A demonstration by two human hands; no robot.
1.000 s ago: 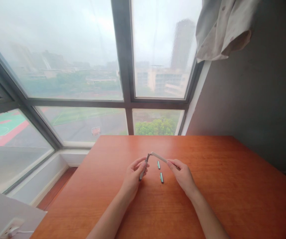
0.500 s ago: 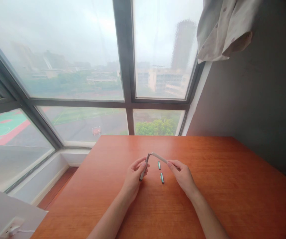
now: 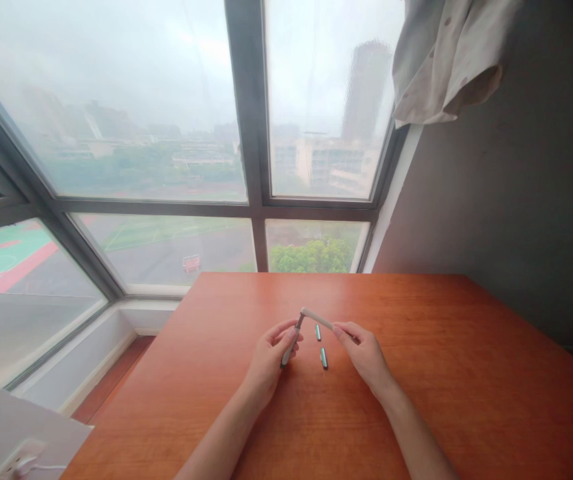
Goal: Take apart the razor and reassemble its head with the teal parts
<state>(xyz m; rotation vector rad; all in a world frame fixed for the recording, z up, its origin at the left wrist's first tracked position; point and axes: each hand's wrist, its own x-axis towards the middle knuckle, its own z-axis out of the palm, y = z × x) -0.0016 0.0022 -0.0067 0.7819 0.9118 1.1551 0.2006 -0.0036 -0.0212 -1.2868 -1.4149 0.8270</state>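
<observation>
Left hand: closed, with a slim grey handle clasped between thumb and fingers, its dark neck angled up and away from the palm. Right hand: closed in a fingertip pinch on the near end of a slim pale stick, by which the gap between the hands is spanned. The upper ends of both are brought together at a peak ahead of the hands; whether they are joined or merely overlapped cannot be told. Farther green-edged piece and nearer green-edged piece: laid apart on the brown table, between the hands, gripped by neither. Hazards, as judged: the stick could be rolled or lost from the right fingertips, since it is held only at one end; the neck could be strained if the two lengths are forced sideways against each other; the ends could be slid apart if either wrist is tilted; the small pieces could be knocked or scattered if either hand is lowered inward carelessly.
</observation>
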